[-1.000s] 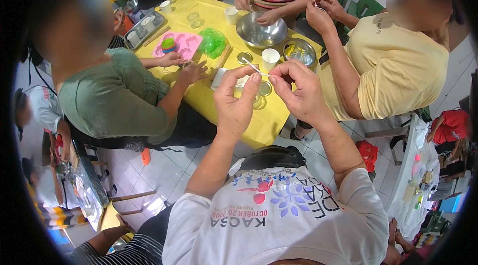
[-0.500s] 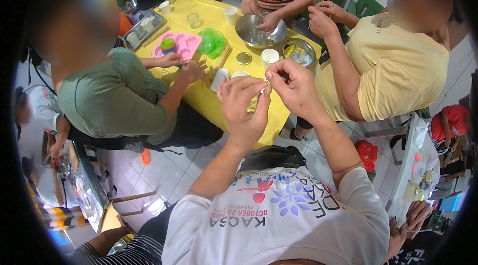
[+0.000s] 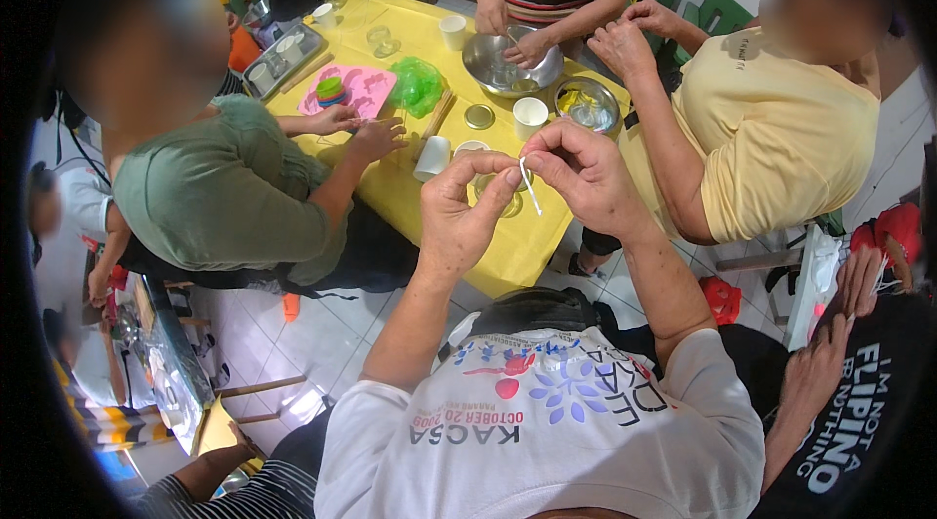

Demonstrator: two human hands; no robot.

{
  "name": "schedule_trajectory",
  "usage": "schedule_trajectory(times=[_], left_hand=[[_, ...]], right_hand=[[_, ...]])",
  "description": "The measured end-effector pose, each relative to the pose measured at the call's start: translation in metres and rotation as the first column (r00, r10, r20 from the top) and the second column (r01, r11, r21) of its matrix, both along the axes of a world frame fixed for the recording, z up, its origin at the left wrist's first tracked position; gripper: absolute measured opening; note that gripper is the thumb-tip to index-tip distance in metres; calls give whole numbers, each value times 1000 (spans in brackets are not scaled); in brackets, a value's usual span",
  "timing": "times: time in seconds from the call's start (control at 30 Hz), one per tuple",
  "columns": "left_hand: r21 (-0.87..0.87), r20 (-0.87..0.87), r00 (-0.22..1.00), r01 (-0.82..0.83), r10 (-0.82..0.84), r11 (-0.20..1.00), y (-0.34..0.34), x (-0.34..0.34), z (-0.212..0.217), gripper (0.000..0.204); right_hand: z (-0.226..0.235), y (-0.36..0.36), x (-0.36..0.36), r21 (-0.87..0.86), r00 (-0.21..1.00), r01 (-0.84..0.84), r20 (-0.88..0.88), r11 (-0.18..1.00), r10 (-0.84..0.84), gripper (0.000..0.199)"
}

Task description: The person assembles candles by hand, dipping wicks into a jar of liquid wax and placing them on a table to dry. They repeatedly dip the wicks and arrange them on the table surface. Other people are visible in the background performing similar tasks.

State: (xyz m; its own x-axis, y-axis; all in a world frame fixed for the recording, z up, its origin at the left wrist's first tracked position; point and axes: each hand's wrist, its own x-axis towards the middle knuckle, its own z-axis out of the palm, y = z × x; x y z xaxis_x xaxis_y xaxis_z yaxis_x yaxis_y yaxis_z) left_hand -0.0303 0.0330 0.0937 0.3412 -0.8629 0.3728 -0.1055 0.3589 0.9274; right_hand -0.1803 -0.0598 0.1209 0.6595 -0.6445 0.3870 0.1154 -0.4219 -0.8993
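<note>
Held up in front of my chest, over the near edge of the yellow-covered table, is a short white string (image 3: 531, 189), bent over at its top with one end hanging down. My left hand (image 3: 461, 217) pinches with thumb and forefinger at the bend. Close beside it, my right hand (image 3: 589, 179) also pinches the string, thumb pressed against the fingers. The fingertips nearly meet, and they hide part of the string. Beyond my hands are a white paper cup (image 3: 530, 115), another white cup lying on its side (image 3: 432, 159) and a clear glass jar (image 3: 509, 202).
The yellow table (image 3: 429, 21) carries a steel bowl (image 3: 478, 51), a smaller bowl with yellow pieces (image 3: 589, 99), a pink mold (image 3: 363, 88), a green plastic bag (image 3: 417, 85) and a grey tray (image 3: 293, 59). Several people stand around it. A person in black (image 3: 859, 373) is close at my right.
The white string now hangs visibly below my fingertips, where before only a small bit showed. My left hand has lowered slightly. A person at my right has moved closer.
</note>
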Motion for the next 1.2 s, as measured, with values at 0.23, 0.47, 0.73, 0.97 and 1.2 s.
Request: schedule_trajectory(times=[0.23, 0.47, 0.73, 0.97, 1.2], left_hand=[[-108, 127, 991, 57, -43, 993, -1, 7, 9, 9], [-64, -126, 974, 180, -186, 982, -3, 8, 5, 9], [-106, -493, 831, 236, -257, 966, -3, -2, 1, 11], [-93, -527, 811, 244, -256, 965, -3, -3, -1, 12], [-134, -533, 810, 204, -244, 970, -3, -6, 0, 12]], right_hand=[[10, 3, -4, -99, 999, 3, -54, 995, -8, 15], [14, 8, -4, -74, 999, 28, -32, 997, -30, 14], [10, 12, -1, -167, 996, 76, 51, 983, -68, 12], [7, 18, 0, -308, 991, 133, 69, 942, -118, 9], [11, 18, 0, -420, 990, 131, 100, 898, -97, 14]])
